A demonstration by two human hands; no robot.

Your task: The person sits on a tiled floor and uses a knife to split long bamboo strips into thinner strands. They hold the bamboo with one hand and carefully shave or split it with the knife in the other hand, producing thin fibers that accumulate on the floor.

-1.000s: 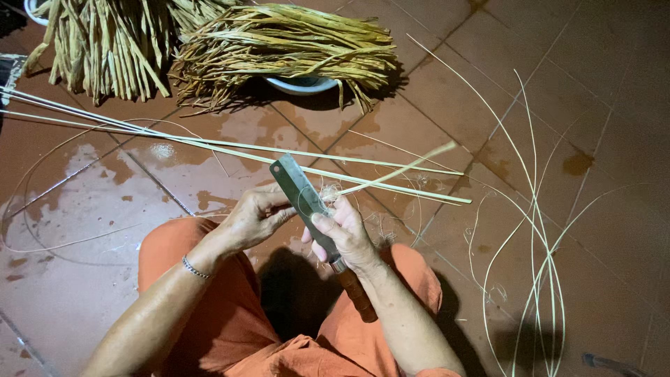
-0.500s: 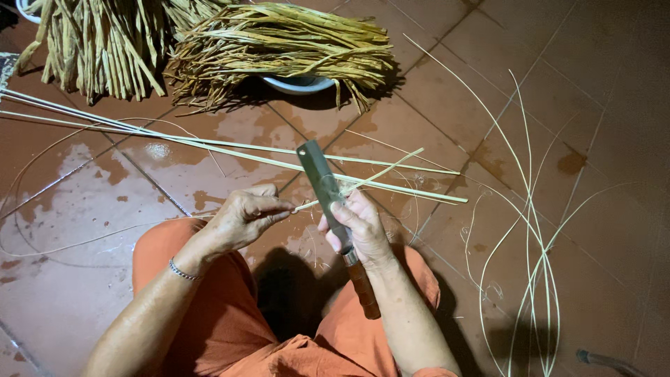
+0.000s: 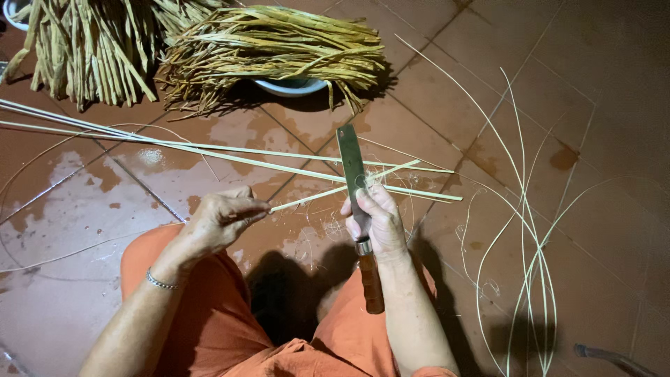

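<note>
The cane strip [image 3: 342, 188] lay at picture centre; in the head view we pinched its near end with the left hand [image 3: 222, 220], fingers pressed together. Our right hand [image 3: 375, 222] wrapped around a knife [image 3: 352, 174], blade pointing to twelve o'clock, crossing the strip. Dried bundles [image 3: 272, 45] sat at eleven o'clock.

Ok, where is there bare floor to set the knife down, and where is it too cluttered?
Bare tile lies left of the left hand, below the long pale strips, though it looks wet. More lies top right, beyond the curved thin strands. It is crowded along the top, at the dried bundles over the white bowl, and by the knife in the right hand.
</note>
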